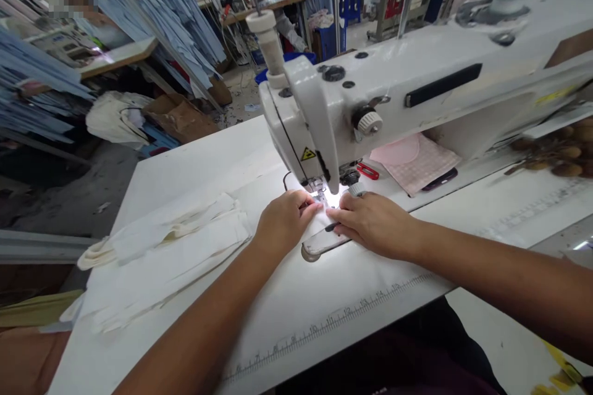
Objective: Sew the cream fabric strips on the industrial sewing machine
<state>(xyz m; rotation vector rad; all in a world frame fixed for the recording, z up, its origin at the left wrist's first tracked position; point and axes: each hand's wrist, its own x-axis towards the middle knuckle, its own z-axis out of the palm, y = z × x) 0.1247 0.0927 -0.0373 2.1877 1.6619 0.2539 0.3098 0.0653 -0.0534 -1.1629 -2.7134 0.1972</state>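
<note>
At the needle of a white sewing machine [296,105], a small piece of white fabric [315,223] lies under the bright lamp, partly covered by my fingers. My left hand [286,217] has its thumb and fingertips pinched on the fabric, just left of the presser foot [323,196]. From the other side, my right hand [377,222] holds the fabric's right edge, index finger forward and the other fingers curled together. Much of the fabric is hidden by the hands and the machine head.
Long white fabric strips [176,259] lie on the table's left side. Behind the needle are red thread snips [367,171] and pink checked fabric [417,160] over a dark phone-like object. Round brown fruit [567,151] sits far right. A printed ruler [324,327] follows the front edge.
</note>
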